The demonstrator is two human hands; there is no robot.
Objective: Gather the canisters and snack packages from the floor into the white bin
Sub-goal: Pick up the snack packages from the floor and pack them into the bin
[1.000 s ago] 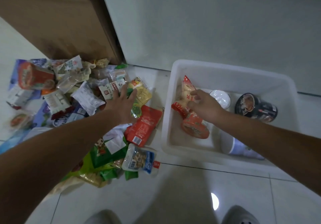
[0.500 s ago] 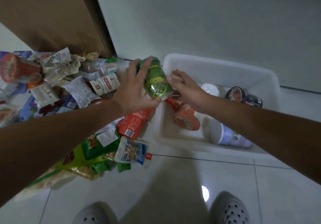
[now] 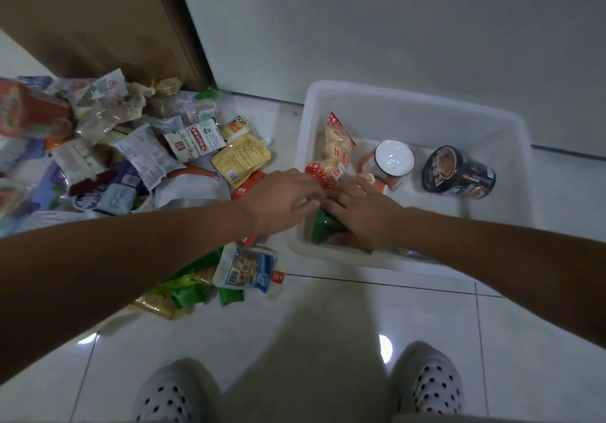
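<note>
Green canister [image 3: 323, 228] under right hand [image 3: 362, 217] in white bin [image 3: 410, 111]; left hand [image 3: 278, 201] spread loose

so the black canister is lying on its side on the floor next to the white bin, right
Not quite. The black canister is lying on its side, but inside the white bin, at its right end, not on the floor next to it. The head view shows it beside a white-lidded cup.

The green canister [image 3: 324, 227], lifted from the floor pile a moment ago, now sits under the right hand [image 3: 364, 216] at the bin's [image 3: 410, 107] 7 o'clock corner.
</note>
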